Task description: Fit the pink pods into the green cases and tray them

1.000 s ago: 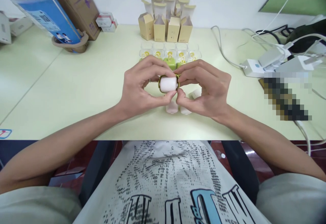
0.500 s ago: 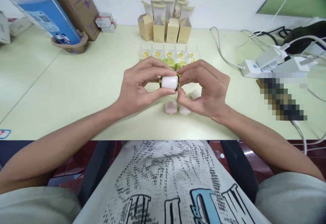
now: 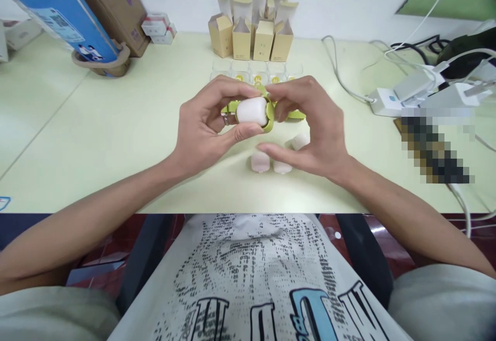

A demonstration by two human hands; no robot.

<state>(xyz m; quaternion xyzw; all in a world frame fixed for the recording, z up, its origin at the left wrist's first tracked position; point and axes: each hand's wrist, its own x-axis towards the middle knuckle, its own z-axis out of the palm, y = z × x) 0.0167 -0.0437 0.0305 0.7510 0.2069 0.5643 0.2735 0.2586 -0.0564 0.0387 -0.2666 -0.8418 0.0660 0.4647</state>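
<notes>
Your desk [image 3: 127, 134] fills most of the view. Taking the held part as the clock's centre, a cardboard carton [image 3: 116, 10] and a large blue cup [image 3: 73, 26] stand at ten o'clock, well apart from your work. Your left hand [image 3: 209, 116] pinches a white cylinder [image 3: 251, 110], thumb below and fingers above, over the middle of the desk. Your right hand [image 3: 320, 119] is spread at three o'clock, its thumb well apart from the forefinger; that fingertip sits at the top of the green shell [image 3: 270, 116], whether touching or just beside I cannot tell. The open beige boxes [image 3: 242, 41] group at twelve o'clock, with the clear plastic cups [image 3: 240, 67] nearer to you. Loose white pieces lie on the desk: one [image 3: 260, 161] at six o'clock, one [image 3: 282, 166] at five, another [image 3: 300, 141] at four.

The left pinch looks like the main support, so too light a squeeze could let the smooth cylinder slip from the shell, and too hard a one could squirt it out. Pushing the shell off-line might cock or jam it. A dropped part would likely knock the loose pieces, and your right thumb, hanging just above them, could brush one and set it rolling.
</notes>
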